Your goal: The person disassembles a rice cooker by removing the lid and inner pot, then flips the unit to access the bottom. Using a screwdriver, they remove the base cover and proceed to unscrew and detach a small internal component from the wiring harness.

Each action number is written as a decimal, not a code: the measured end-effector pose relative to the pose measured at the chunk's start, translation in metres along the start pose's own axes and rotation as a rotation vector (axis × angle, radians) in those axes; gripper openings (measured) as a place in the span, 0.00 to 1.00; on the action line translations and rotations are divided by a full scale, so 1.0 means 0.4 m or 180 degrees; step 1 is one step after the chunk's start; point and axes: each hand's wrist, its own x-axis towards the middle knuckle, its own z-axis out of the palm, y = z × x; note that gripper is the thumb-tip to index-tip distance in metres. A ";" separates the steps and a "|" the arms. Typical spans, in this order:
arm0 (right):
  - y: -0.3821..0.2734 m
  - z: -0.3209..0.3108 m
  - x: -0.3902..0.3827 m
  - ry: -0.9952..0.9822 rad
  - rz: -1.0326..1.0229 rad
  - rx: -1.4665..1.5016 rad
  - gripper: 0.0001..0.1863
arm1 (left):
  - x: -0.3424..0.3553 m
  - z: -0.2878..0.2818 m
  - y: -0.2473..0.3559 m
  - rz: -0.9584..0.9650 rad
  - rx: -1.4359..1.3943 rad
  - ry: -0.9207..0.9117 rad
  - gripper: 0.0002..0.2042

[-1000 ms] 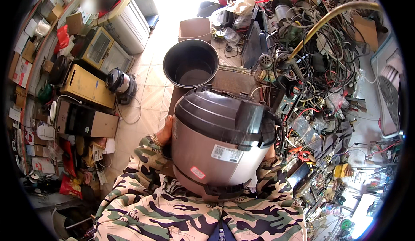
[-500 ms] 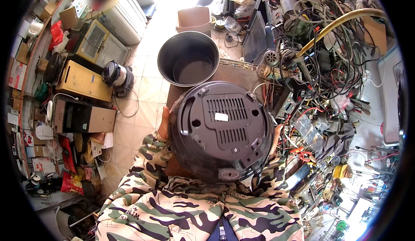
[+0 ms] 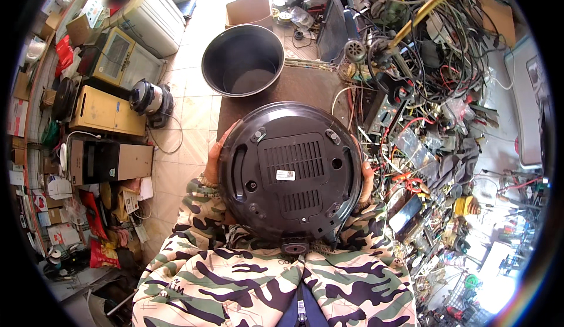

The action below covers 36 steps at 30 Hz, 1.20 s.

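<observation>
Holds cooker [image 3: 282, 124] between left hand [image 3: 214, 161] and right hand [image 3: 367, 181], with vented base [image 3: 294, 187] in full view, near pot [image 3: 244, 63].

The cooker [image 3: 299, 192] is between the hands [image 3: 213, 164]; beyond it, a pot [image 3: 242, 54] stands on the surface [image 3: 308, 89], cables [image 3: 437, 71] to the right.

A brown bench [image 3: 308, 89] reaches forward, only its far part in view. On its far left corner stands an open dark pot [image 3: 242, 63] — mouth up, rim jutting past the side. An upturned cooker [image 3: 294, 195] hides the near part — whether it rests there cannot be told. Left of the bench, the pale tiled floor [image 3: 197, 115] bears a small dark-and-silver appliance [image 3: 153, 105] and its looped cord.
</observation>
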 end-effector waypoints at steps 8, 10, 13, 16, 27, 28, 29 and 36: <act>0.007 -0.042 -0.097 0.0077 -0.0056 -0.0329 0.50 | -0.064 0.011 0.021 0.0315 0.0859 0.0335 0.32; 0.015 -0.053 -0.111 0.0101 -0.0088 -0.0320 0.50 | -0.084 0.041 0.054 0.0437 0.1343 0.0580 0.26; 0.052 -0.132 -0.129 0.0031 -0.0196 -0.0491 0.46 | -0.103 0.161 0.099 0.0793 0.1589 0.0598 0.25; 0.063 -0.133 -0.144 0.0130 -0.0251 -0.0656 0.47 | -0.105 0.257 0.120 0.1174 0.3290 0.0426 0.29; 0.082 -0.189 -0.203 0.0952 -0.0112 -0.1413 0.33 | -0.091 0.312 0.097 0.1385 0.4578 0.0333 0.33; 0.105 -0.209 -0.220 0.1078 -0.0104 -0.1454 0.33 | -0.091 0.303 0.104 0.1324 0.4780 0.0342 0.33; 0.121 -0.242 -0.240 0.1143 -0.0097 -0.1551 0.33 | -0.090 0.297 0.102 0.1350 0.4743 0.0332 0.34; 0.165 -0.449 -0.439 0.1828 0.0451 -0.3496 0.16 | -0.104 0.258 0.086 0.1306 0.4282 0.0450 0.33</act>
